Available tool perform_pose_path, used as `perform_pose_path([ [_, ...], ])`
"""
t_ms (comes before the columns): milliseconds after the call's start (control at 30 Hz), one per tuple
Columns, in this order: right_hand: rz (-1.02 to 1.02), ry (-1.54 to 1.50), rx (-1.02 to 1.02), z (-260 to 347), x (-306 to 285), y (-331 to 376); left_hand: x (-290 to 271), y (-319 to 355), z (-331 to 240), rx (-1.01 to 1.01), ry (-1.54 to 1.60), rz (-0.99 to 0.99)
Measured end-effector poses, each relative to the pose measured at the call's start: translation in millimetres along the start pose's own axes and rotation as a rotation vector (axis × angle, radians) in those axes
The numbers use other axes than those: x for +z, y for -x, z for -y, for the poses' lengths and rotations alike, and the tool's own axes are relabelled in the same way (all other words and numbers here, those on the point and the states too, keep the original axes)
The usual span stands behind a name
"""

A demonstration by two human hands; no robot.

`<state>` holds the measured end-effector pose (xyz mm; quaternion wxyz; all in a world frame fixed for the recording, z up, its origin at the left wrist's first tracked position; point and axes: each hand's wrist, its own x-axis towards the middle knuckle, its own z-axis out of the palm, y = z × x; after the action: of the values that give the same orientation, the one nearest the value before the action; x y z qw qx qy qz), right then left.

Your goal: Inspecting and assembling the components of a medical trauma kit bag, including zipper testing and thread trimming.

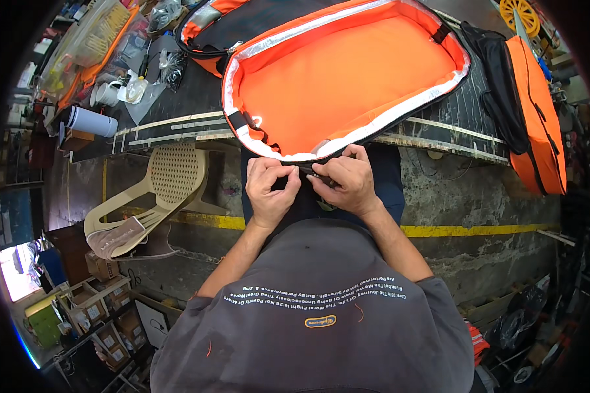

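Orange bag [337,75], one, open — pale reflective band [387,118] along its inner wall. It lies on the dark tabletop [196,98], near end overhanging the front edge. Hands, two, bare: left hand [271,190] and right hand [349,180], close together, each narrowed to a pinch on the bag's black edging [303,166] at that end. Also: beige plastic chair [174,167], left; second bag [526,98] — orange and black — right.
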<state>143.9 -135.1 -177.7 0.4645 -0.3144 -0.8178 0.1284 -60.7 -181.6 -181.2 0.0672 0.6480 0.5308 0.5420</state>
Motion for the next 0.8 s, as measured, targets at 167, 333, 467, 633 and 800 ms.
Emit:
perform_pose_path([
  [167,-0.026,0.035,0.018,2,5,4,1,0,-2,-0.009,-0.015,0.003],
  [333,-0.009,0.067,0.004,6,2,1,1,-1,-4,-0.017,-0.029,0.012],
  [467,0.077,0.127,-0.087,2,-7,-11,2,-1,-3,-0.019,-0.033,0.011],
  [633,0.142,0.101,-0.157,-7,-15,-20,0,-2,-5,-0.026,-0.044,0.034],
  [800,0.143,0.079,-0.213,-12,-15,-22,0,-1,-4,-0.025,-0.041,0.045],
])
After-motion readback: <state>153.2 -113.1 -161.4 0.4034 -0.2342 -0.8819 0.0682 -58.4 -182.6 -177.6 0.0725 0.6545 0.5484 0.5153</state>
